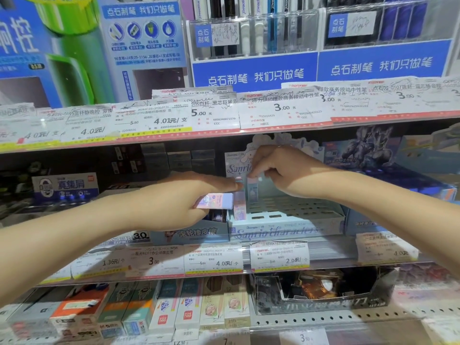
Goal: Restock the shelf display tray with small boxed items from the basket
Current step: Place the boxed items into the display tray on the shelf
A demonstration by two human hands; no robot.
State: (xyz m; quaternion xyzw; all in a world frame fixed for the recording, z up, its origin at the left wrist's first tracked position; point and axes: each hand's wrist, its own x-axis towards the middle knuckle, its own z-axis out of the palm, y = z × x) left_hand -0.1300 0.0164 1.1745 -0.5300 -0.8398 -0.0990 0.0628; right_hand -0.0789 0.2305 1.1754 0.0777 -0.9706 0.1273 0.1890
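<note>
At the fingers, right hand (281, 170): pinching a small upright box (252, 192), its base in the tray.
Left hand (174, 197): fingers closed around a pastel box (215, 200) lying flat, forefinger stretched toward the tray.
Second upright box (239, 207): just beside the first.
Display tray (298, 210): pale blue, slotted, on the middle shelf (323, 265).

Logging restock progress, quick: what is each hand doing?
Left hand: closed on a pastel boxed eraser.
Right hand: pinching an upright eraser box.
</note>
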